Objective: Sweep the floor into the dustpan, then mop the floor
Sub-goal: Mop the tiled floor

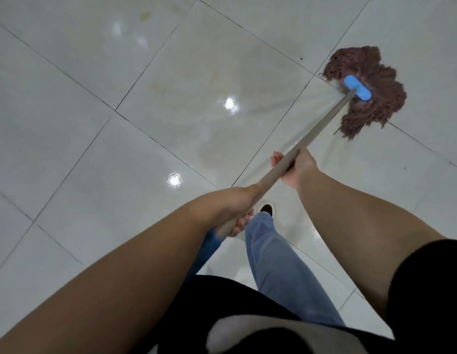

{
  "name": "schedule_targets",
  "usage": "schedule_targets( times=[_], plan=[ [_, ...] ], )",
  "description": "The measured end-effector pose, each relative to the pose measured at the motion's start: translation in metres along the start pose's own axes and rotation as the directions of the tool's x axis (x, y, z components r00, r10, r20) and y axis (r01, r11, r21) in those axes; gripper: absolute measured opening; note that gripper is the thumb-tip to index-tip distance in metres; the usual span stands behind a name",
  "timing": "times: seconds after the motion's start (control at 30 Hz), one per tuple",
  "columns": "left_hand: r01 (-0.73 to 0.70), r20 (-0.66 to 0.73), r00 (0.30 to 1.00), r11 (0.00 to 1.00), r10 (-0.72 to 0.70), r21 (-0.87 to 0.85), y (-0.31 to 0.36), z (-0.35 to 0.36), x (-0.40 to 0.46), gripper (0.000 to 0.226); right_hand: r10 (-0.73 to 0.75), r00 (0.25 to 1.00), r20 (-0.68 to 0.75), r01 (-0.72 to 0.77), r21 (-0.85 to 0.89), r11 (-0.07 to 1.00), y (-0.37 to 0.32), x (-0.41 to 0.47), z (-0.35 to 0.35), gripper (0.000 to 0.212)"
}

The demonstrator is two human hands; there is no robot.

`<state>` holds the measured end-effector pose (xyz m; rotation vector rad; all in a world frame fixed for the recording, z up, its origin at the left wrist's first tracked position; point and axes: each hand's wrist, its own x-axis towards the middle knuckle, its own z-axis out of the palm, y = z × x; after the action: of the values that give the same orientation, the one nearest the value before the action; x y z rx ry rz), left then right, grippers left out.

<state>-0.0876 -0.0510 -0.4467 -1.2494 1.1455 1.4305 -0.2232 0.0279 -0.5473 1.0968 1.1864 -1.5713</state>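
Glossy white tiles [69,123] with dark grout lines fill the view, and ceiling lights glint off them as bright spots. Near the mop head the floor carries a streaked wet sheen, and faint yellowish stains mark the tile to its left.

I hold the mop [324,121] in both hands. Its brown string head [370,72] lies spread flat on the tiles, clamped in a blue bar [357,91] where the pale handle meets it. The handle slants from that bar back toward my body.

My right hand [297,169] is wrapped round the handle partway down from the head, fingers curled over it. My left hand [237,208] grips the handle farther from the head, close to its end, fingers curled underneath.

Below my left hand, on the side away from the head, my leg in blue jeans [281,272] steps forward, a dark shoe [267,208] showing at its tip. My black sleeve [426,290] covers my right upper arm.
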Motion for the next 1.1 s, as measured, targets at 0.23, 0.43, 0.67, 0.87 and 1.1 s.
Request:
schedule_targets(
  times=[0.23, 0.43, 0.67, 0.87, 1.1],
  plan=[
    [0.008, -0.002, 1.0, 0.998, -0.008, -0.065, -0.15, -0.026, -0.044, 0.057, 0.096, 0.995, -0.003, -0.095, 0.025, 0.995, 0.136, -0.046, -0.007, 0.043],
    [0.052, -0.045, 0.997, 0.994, -0.056, -0.097, -0.305, -0.051, -0.069, 0.057, 0.164, 0.986, 0.007, -0.164, -0.021, 0.986, 0.289, -0.09, -0.018, 0.048],
    [0.162, -0.1, 0.978, 0.968, -0.183, -0.189, -0.455, -0.06, -0.101, 0.06, 0.28, 0.96, 0.018, -0.263, -0.293, 0.919, 0.434, -0.131, -0.032, 0.05],
    [0.154, -0.098, 0.977, 0.942, -0.19, -0.297, -0.505, -0.07, -0.121, 0.058, 0.325, 0.946, 0.003, -0.297, -0.399, 0.868, 0.487, -0.151, -0.022, 0.046],
    [0.075, -0.11, 0.987, 0.938, -0.119, -0.337, -0.461, -0.072, -0.099, 0.059, 0.267, 0.963, -0.032, -0.248, -0.491, 0.835, 0.446, -0.124, 0.002, 0.039]
  ],
)
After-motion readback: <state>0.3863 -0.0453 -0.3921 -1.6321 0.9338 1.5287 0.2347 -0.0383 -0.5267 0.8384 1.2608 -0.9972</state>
